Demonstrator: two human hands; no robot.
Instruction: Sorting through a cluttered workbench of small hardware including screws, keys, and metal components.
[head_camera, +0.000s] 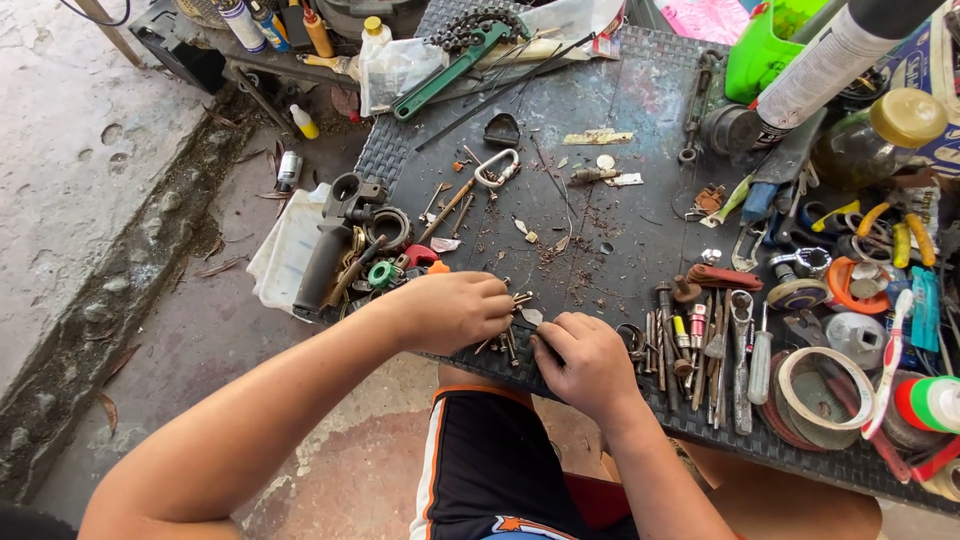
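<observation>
Hands at the near edge of a cluttered counter: left hand pinches small metal keys; right hand is curled beside, contents hidden. Keys could slip off the edge.

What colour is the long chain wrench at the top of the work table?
Green: the chain wrench has a green handle with a dark chain at its head, clear in the head view.

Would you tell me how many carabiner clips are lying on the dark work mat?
1: a silver carabiner in the upper middle of the mat, well beyond both hands. Others may be hidden in the tool clutter at right.
</observation>
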